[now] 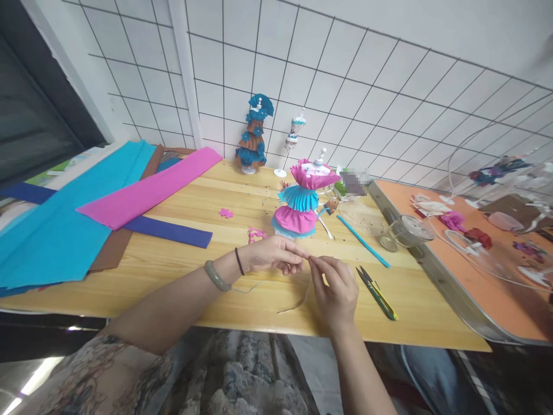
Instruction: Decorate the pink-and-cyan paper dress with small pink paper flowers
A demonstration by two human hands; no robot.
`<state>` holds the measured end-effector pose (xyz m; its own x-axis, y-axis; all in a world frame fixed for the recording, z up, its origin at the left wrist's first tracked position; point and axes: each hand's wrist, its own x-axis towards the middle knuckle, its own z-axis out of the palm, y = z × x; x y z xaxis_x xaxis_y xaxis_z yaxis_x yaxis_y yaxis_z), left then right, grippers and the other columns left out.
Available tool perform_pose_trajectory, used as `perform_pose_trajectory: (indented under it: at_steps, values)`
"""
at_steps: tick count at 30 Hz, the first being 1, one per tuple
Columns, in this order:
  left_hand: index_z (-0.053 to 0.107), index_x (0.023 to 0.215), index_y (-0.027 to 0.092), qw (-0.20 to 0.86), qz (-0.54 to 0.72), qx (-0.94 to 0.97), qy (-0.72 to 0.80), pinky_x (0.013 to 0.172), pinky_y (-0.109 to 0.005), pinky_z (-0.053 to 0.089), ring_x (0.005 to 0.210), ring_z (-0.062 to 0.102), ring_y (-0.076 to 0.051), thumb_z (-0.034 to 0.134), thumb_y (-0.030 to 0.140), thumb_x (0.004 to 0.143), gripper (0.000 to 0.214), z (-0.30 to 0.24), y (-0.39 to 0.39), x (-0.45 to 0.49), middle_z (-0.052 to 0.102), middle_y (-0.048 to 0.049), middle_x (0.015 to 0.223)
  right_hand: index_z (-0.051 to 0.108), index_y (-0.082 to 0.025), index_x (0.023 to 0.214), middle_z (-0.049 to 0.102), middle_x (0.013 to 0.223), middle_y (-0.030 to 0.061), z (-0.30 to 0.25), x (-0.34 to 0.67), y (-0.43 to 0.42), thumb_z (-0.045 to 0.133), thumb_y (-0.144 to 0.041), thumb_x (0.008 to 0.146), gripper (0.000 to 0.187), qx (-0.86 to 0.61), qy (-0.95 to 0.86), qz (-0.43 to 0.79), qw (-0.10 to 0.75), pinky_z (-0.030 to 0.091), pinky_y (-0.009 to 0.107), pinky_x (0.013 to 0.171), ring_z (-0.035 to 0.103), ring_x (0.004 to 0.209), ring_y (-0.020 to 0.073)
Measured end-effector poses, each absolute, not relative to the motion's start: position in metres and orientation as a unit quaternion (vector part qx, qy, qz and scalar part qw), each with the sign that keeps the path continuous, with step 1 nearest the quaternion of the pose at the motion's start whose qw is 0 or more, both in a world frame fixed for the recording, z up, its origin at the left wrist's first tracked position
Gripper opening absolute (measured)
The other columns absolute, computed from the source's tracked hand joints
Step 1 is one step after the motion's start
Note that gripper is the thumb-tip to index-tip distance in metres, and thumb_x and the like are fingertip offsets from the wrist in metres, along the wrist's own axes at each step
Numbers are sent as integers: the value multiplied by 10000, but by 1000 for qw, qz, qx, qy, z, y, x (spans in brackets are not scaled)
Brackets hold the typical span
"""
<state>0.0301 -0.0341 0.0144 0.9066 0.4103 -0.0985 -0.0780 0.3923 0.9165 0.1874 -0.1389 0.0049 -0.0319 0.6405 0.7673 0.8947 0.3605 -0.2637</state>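
Both hands meet over the front of the wooden table, fingertips touching. My right hand [334,288] is closed in a pinch on a thin thread [305,301], whose loose end trails down to the tabletop. My left hand [276,253] is closed too, its index finger and thumb pinched at the meeting point; what they hold is too small to make out. Another thin strand [248,290] lies below my left wrist. Just behind the hands stands a small dress stand in pink and blue pleated paper tiers [300,199]. Yellow-handled thread snips [378,294] lie right of my right hand.
Folded blue paper [82,213] and pink paper [151,187] cover the left side. A brown-and-teal paper dress [253,135] and a slim white stand [291,141] are by the wall. A blue paper strip [363,240], glass jar [412,229] and orange tabletop [488,282] are right.
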Motion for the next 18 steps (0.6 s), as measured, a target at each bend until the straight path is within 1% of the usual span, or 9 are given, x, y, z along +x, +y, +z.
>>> perform_pose_trajectory:
  at_steps: [2,4,7,9,11,13,16,18]
  values:
    - [658,951,117,824,149,526,151,521,-197,390,603,557,-77,690,255,685,301,15,-34,30,632,-44,718,614,-209,941,644,828,63,6,186,-139,551,-121,793,183,-544,-704,-137,435,435,323,691,591,758,167]
    - [650,983,111,824,146,527,147,518,-188,383,596,548,-71,677,244,700,313,17,-34,29,617,-36,686,603,-200,910,625,816,61,9,182,-138,541,-132,799,144,-545,-691,-89,466,440,319,685,578,760,167]
    - [630,1031,100,820,153,532,146,524,-185,383,591,540,-66,665,231,711,348,23,-34,28,597,-26,657,593,-188,823,578,744,31,15,175,-137,532,-175,812,63,-555,-640,34,530,438,288,631,551,684,144]
    - [616,1046,99,815,182,527,155,514,-185,378,576,538,-65,666,234,708,368,27,-33,26,595,-25,658,594,-183,801,551,711,14,19,173,-135,531,-220,820,76,-564,-591,124,562,430,270,591,528,621,126]
    - [592,1077,108,812,225,514,162,486,-179,354,541,522,-55,662,242,710,397,30,-32,24,586,-17,655,606,-177,822,546,709,10,22,172,-132,538,-260,818,107,-567,-552,190,581,427,263,569,515,587,115]
    - [563,1104,121,811,276,489,162,457,-171,324,502,491,-41,655,241,712,420,33,-29,22,569,-1,647,624,-172,844,557,715,15,25,173,-128,549,-278,811,134,-568,-540,209,585,434,270,597,525,604,118]
    - [517,1139,144,816,331,447,160,421,-154,277,472,452,-29,629,246,729,437,35,-26,19,545,10,649,649,-173,889,574,732,24,29,172,-121,536,-275,821,166,-559,-558,189,584,437,301,688,546,674,134]
    - [500,1146,152,819,347,426,165,406,-143,251,466,441,-28,612,253,741,432,36,-23,17,540,7,656,649,-180,942,575,746,27,33,170,-117,508,-268,840,195,-548,-577,176,579,433,318,723,547,690,136]
